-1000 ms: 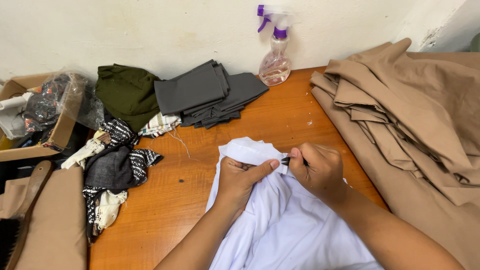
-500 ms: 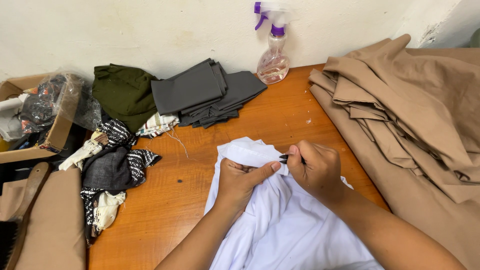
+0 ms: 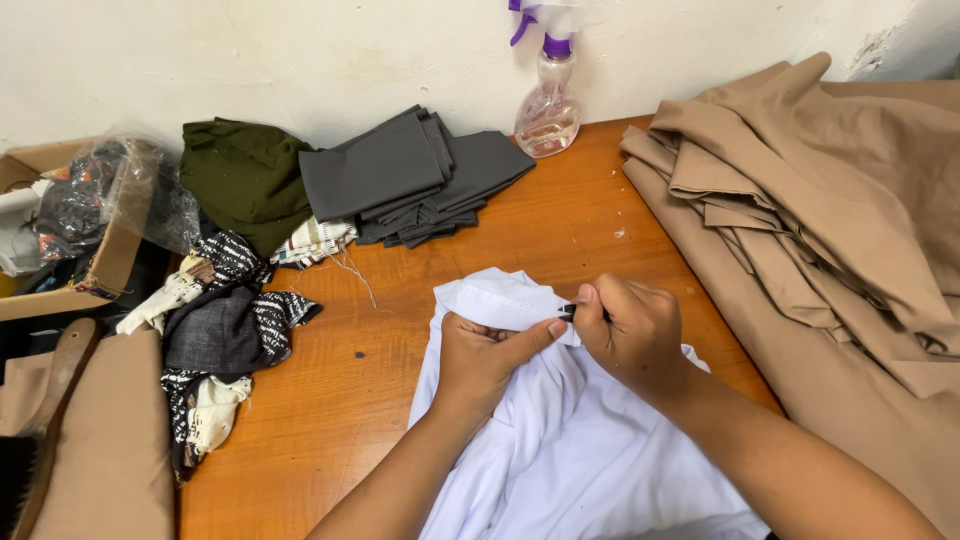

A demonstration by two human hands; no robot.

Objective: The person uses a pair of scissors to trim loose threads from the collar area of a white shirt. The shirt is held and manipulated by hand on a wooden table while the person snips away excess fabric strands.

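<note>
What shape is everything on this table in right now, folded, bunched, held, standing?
White garment: bunched, edge pinched by left hand.
Small dark tool: gripped in right hand.
Grey cloth: folded, stacked.
Tan fabric: loosely heaped.
Spray bottle: upright.
Cardboard box: open.

- White cotton garment (image 3: 570, 450) lies at the near middle of the orange-brown wooden table (image 3: 330, 400).
- Folded grey fabric stack (image 3: 400, 175) lies behind it, against the wall.
- Clear plastic spray bottle (image 3: 548, 105) stands right of that stack.
- Tan cloth pile (image 3: 830, 230) lies right.
</note>
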